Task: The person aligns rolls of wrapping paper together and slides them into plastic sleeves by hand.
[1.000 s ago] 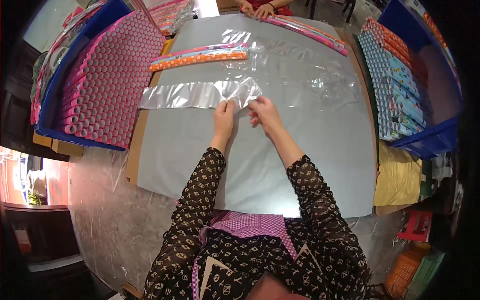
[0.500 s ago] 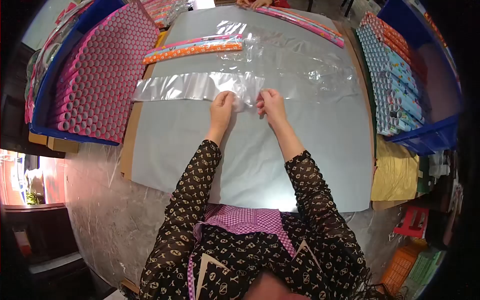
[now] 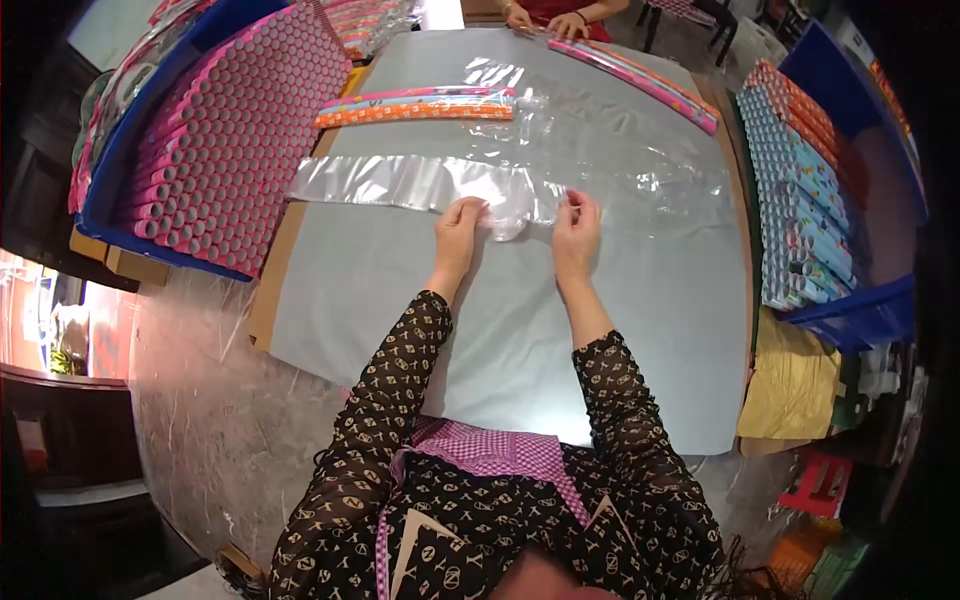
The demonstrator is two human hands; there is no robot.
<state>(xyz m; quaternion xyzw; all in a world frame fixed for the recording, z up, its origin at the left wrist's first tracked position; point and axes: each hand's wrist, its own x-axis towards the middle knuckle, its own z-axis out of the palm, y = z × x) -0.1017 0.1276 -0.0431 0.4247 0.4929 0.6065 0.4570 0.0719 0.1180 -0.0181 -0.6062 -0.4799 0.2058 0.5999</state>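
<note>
A long clear plastic bag (image 3: 375,182) lies crosswise on the grey table cover. My left hand (image 3: 457,238) is closed, thumb and fingers pinching the near edge of this bag. My right hand (image 3: 576,238) is closed on its right end, with the fingertips partly hidden. Between my hands the film bulges toward me in a crumpled flap. Just beyond, several patterned paper rolls (image 3: 420,107) in pink, blue and orange lie side by side, their right ends at more clear film (image 3: 500,135). Further clear bags (image 3: 650,180) spread flat to the right.
A blue crate (image 3: 95,215) at left holds many pink rolls (image 3: 215,140). Another blue crate (image 3: 850,325) at right holds blue and orange rolls (image 3: 800,190). Across the table cover (image 3: 500,350), a co-worker's hands (image 3: 548,20) are beside another group of rolls (image 3: 640,85).
My right hand has moved right, away from my left, drawing the bag's end out and widening the film between them. The camera view has shifted slightly.
</note>
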